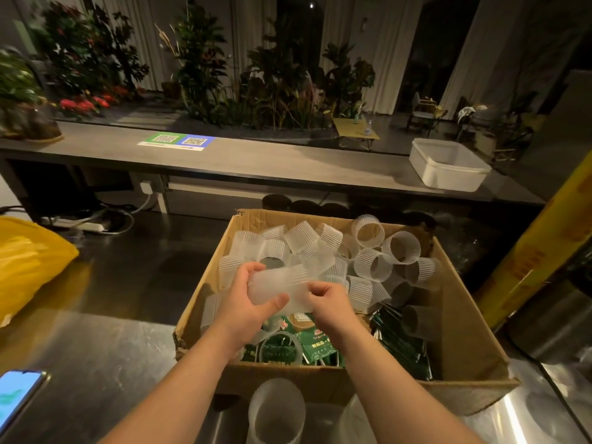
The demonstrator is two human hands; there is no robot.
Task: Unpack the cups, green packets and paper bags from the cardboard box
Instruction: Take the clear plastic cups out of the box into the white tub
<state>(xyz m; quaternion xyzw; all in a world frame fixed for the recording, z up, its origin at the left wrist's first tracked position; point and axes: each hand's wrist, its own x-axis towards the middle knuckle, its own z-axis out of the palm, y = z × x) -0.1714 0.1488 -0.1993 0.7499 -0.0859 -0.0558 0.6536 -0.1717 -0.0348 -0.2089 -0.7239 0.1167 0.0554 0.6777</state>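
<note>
Left grip (246, 299): wraps the ribbed cup (275, 285).
Right grip (330, 302): pinches its end.
Advice: lift gently, clear of the cardboard box (464, 334).

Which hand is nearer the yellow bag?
Left. The left hand grips the ribbed cup over the cardboard box, on the side toward the yellow bag; the right hand pinches the cup's other end, farther from the bag.

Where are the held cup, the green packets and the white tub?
held cup (275, 283), head view, frosted side wall.
green packets (320, 346), head view, face of one packet.
white tub (448, 176), head view, near wall.
</note>
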